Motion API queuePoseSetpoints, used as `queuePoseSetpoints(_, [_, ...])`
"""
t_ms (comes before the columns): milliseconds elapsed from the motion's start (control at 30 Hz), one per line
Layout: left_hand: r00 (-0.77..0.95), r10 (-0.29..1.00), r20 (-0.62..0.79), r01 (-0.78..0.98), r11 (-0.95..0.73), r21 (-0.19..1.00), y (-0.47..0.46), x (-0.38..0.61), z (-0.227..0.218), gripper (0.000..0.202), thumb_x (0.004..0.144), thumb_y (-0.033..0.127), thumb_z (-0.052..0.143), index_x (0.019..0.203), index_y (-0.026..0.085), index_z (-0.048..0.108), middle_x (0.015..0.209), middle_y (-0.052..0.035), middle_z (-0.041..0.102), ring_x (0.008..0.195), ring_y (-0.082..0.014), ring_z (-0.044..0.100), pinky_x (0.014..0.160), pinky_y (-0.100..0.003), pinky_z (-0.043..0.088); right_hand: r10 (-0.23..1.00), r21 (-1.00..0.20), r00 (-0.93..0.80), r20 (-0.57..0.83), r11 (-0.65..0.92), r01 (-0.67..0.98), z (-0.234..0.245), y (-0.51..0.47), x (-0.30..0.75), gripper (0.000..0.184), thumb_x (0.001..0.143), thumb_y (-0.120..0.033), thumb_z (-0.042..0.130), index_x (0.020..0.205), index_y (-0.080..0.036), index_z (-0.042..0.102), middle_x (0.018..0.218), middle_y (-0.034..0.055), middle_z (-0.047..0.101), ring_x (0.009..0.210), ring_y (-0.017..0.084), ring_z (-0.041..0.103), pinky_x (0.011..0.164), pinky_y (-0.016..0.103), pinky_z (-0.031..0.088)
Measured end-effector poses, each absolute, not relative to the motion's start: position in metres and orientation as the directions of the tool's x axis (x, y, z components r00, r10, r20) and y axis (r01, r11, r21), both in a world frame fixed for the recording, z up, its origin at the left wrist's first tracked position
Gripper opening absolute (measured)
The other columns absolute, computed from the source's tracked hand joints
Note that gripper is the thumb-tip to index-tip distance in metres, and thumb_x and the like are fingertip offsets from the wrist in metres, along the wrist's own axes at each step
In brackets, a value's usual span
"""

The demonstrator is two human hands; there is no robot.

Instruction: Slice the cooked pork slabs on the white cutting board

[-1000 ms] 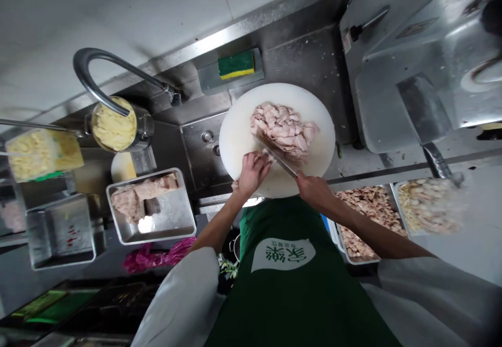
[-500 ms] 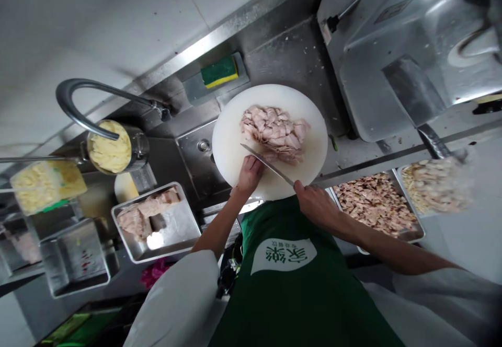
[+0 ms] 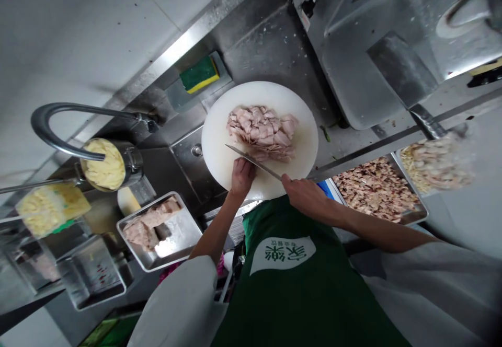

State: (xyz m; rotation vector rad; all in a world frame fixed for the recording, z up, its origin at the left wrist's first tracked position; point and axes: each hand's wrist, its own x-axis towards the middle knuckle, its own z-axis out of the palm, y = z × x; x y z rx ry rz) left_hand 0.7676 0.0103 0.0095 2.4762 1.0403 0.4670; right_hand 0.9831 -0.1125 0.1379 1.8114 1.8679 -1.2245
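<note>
Sliced meat: a loose heap of pale pink, thin, moist slices [image 3: 262,132] lay on the far half of the cutting board.
Cutting board: round, white, smooth plastic [image 3: 217,127], set on the steel table over the sink edge.
Knife: long, narrow steel blade [image 3: 254,162], held slantwise across the near half of the board, along the near edge of the heap.
Right hand: closed fully around the knife handle [image 3: 301,193], at the board's near rim.
Left hand: fingers curled, knuckles up [image 3: 242,173], on the board just on the near side of the blade; whether a slice lay under it could not be told.
Change: one second earlier the left hand pressed meat at the heap's edge with the blade beside its fingers; the blade then stood between hand and heap, its tip further left. Judged: one cut was finished and the knife was being reset.
Sponge: green and yellow block [image 3: 197,74], beyond the board on a steel ledge.
Slab tray: rectangular steel tray [image 3: 184,232] with uncut slabs, left of the board.
Chopped pieces: small brownish bits [image 3: 372,187] in a tray right of the board.
</note>
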Motion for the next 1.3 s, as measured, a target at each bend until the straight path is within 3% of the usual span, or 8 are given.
queuePoseSetpoints(167, [0.681,0.705,0.196,0.544,-0.667,0.509,0.01,0.767,0.009,0.014,0.097,0.021,0.053,0.099,0.017,0.066,0.096,-0.0096,0.062,0.097,-0.0226,0.055,0.086,-0.039,0.051,0.651,-0.404,-0.225,-0.725,-0.137,0.904,0.14,-0.107,0.987,0.034,0.092,-0.005,0.032,0.123,-0.008,0.047,0.082,0.0149,0.073,0.086,0.029,0.074,0.072,0.035,0.053])
queuePoseSetpoints(333, [0.651,0.729,0.21,0.574,-0.654,0.493,0.009,0.767,0.011,0.013,0.096,0.02,0.054,0.095,0.018,0.066,0.092,-0.0085,0.06,0.095,-0.022,0.055,0.085,-0.038,0.051,0.709,-0.449,-0.23,-0.667,-0.136,0.883,0.136,-0.089,0.98,0.035,0.094,-0.006,0.03,0.124,-0.009,0.048,0.096,0.0186,0.073,0.095,0.028,0.072,0.077,0.035,0.052])
queuePoseSetpoints(533, [0.676,0.702,0.224,0.537,-0.677,0.502,0.008,0.77,0.012,0.011,0.096,0.019,0.055,0.092,0.017,0.066,0.094,-0.0087,0.062,0.096,-0.0214,0.056,0.085,-0.037,0.052,0.666,-0.436,-0.208,-0.717,-0.195,0.878,0.132,-0.119,0.991,0.038,0.093,-0.006,0.03,0.124,-0.008,0.052,0.078,0.0131,0.072,0.082,0.028,0.073,0.07,0.035,0.052])
queuePoseSetpoints(767, [0.659,0.705,0.26,0.53,-0.682,0.504,0.004,0.768,0.018,0.014,0.097,0.019,0.053,0.101,0.016,0.067,0.1,-0.01,0.065,0.101,-0.0212,0.058,0.087,-0.037,0.053,0.804,-0.512,-0.256,-0.536,-0.068,0.856,0.098,-0.021,0.951,0.04,0.096,-0.009,0.026,0.125,-0.005,0.053,0.109,0.0225,0.071,0.101,0.026,0.07,0.079,0.034,0.052])
queuePoseSetpoints(967, [0.642,0.732,0.23,0.569,-0.655,0.497,0.003,0.764,0.015,0.017,0.097,0.022,0.054,0.106,0.017,0.067,0.1,-0.0099,0.065,0.098,-0.0215,0.058,0.086,-0.037,0.054,0.786,-0.453,-0.25,-0.565,-0.043,0.89,0.121,-0.051,0.967,0.039,0.096,-0.007,0.028,0.128,-0.006,0.05,0.102,0.0213,0.072,0.095,0.027,0.072,0.077,0.035,0.053])
queuePoseSetpoints(1133, [0.656,0.718,0.234,0.551,-0.667,0.501,0.004,0.763,0.016,0.015,0.095,0.024,0.059,0.105,0.017,0.068,0.097,-0.0097,0.064,0.097,-0.0222,0.059,0.084,-0.037,0.054,0.701,-0.451,-0.26,-0.664,-0.098,0.887,0.141,-0.089,0.974,0.035,0.094,-0.004,0.031,0.122,-0.006,0.051,0.087,0.0162,0.073,0.087,0.027,0.074,0.07,0.033,0.053])
queuePoseSetpoints(1300, [0.622,0.754,0.212,0.577,-0.624,0.527,0.005,0.764,0.016,0.018,0.095,0.022,0.058,0.109,0.018,0.068,0.1,-0.0105,0.065,0.101,-0.0231,0.059,0.087,-0.038,0.053,0.721,-0.462,-0.249,-0.646,-0.11,0.88,0.137,-0.087,0.97,0.035,0.094,-0.004,0.029,0.122,-0.006,0.05,0.093,0.0198,0.073,0.091,0.027,0.073,0.072,0.033,0.053])
